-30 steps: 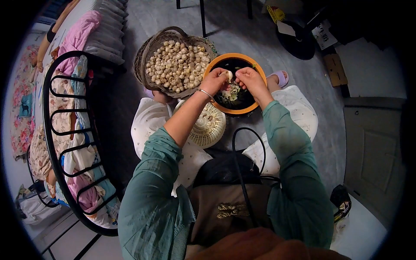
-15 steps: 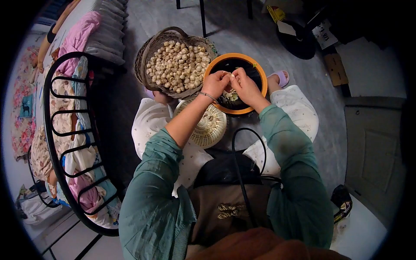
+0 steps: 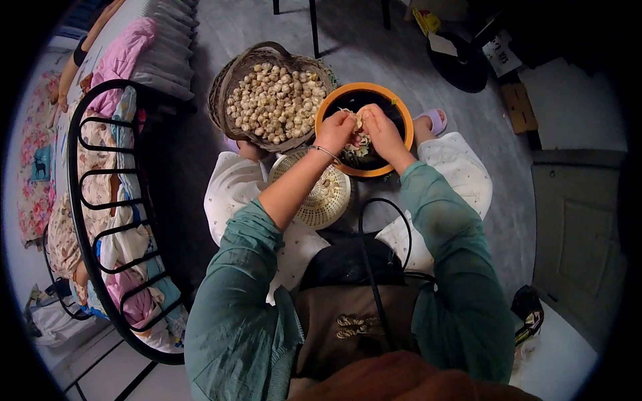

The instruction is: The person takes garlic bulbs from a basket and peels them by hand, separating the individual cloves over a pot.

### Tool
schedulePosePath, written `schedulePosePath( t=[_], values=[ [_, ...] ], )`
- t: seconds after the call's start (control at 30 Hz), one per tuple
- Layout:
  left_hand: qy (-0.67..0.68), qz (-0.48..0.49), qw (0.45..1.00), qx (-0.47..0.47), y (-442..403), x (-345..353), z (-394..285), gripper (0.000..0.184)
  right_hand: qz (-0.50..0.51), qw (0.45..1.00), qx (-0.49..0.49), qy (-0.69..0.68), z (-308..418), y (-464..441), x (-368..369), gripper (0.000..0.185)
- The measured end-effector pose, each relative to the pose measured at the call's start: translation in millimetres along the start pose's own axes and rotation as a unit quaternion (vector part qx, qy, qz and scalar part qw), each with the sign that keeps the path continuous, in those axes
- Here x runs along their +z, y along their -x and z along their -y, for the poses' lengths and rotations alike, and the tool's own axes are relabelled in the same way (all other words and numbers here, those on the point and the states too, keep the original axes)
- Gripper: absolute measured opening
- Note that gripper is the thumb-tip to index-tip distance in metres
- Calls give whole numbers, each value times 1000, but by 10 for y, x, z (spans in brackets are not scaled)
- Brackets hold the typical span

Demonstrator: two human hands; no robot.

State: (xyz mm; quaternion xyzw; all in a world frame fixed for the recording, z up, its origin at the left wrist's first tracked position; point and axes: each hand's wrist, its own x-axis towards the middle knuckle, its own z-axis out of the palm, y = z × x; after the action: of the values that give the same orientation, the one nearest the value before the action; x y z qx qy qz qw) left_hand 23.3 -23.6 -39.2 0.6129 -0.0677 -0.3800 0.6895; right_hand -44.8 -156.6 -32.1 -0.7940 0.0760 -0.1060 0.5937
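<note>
My left hand (image 3: 336, 131), with a bracelet at the wrist, and my right hand (image 3: 383, 132) meet over a dark bucket with an orange rim (image 3: 364, 87). Pinched between their fingertips is a garlic bulb (image 3: 359, 123) with pale, papery skin, partly hidden by the fingers. Pale and pinkish skins (image 3: 360, 148) lie inside the bucket below. To its left a wicker basket (image 3: 217, 97) holds many whole garlic bulbs (image 3: 274, 100). Below the left forearm, a cream plastic colander (image 3: 314, 212) contains a few small pale pieces, probably cloves.
A black metal bed frame (image 3: 75, 180) with bedding stands at left, and another person's arm (image 3: 67, 80) rests there. Dark stool legs (image 3: 313, 27) rise beyond the basket. A black cable (image 3: 368, 247) loops near my lap. A cardboard box (image 3: 518, 107) sits at right.
Both hands have shifted slightly, and the fingers have turned around the garlic bulb. More loose skin shows between and below them. The basket, bucket and colander stay in place.
</note>
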Motion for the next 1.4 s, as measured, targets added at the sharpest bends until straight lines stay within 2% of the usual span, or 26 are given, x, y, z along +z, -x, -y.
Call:
schedulePosePath(
  t=[0.07, 0.13, 0.27, 0.37, 0.43, 0.57, 0.63, 0.7, 0.77, 0.87, 0.97, 1.0, 1.07, 1.13, 1.17, 1.2, 1.27, 1.4],
  values=[
    [13, 2, 1000, -14, -18, -18, -4, 20, 31, 976, 144, -161, -29, -25, -42, 22],
    [56, 25, 998, -15, -20, -40, -17, 20, 34, 967, 163, -194, 19, -29, -64, 22],
    [53, 36, 997, -30, 30, -21, -119, 21, 27, 945, 203, -254, 113, -22, -90, 21],
    [35, 38, 998, -27, 81, 26, -219, 24, 38, 949, 200, -239, 50, -35, -91, 20],
    [-153, 36, 988, 5, 97, 51, -267, 29, 44, 956, 196, -216, 146, -19, -81, 20],
    [-252, 19, 967, 22, 121, 71, -275, 34, 37, 967, 177, -180, 75, -19, -50, 20],
    [-321, -7, 941, 103, 100, 73, -201, 41, 23, 971, 163, -171, 111, 0, -19, 21],
    [-323, -10, 941, 105, 109, 81, -178, 41, 8, 975, 150, -162, 110, 7, 12, 21],
    [-324, -14, 940, 107, 123, 94, -181, 42, -18, 988, 97, -120, 62, 17, 48, 22],
    [-324, -25, 935, 144, 94, 78, -107, 40, -14, 990, 68, -121, 119, 30, 36, 22],
    [-305, -17, 940, 155, 63, 63, -64, 40, 2, 987, 88, -132, 122, 27, 17, 20],
    [-261, -10, 956, 130, 79, 76, -89, 39, 1, 987, 87, -132, 139, 21, 0, 20],
    [-217, -3, 970, 105, 95, 75, -160, 38, 38, 964, 114, -239, 176, 5, -42, 19],
    [-9, 23, 999, -34, 83, 26, -246, 33, 56, 961, 96, -252, 335, 2, -58, 18],
    [25, 34, 998, -41, 51, 0, -206, 33, 75, 958, 79, -265, 381, 4, -59, 18],
    [25, 34, 998, -41, 70, 8, -243, 33, 75, 958, 79, -266, 358, -1, -53, 18],
    [39, 75, 994, -66, 114, 25, -314, 34, 71, 973, 12, -217, 276, -12, -36, 16],
    [37, 97, 993, -52, 73, 1, -232, 38, 68, 981, 19, -182, 203, -12, -49, 14]
  ],
)
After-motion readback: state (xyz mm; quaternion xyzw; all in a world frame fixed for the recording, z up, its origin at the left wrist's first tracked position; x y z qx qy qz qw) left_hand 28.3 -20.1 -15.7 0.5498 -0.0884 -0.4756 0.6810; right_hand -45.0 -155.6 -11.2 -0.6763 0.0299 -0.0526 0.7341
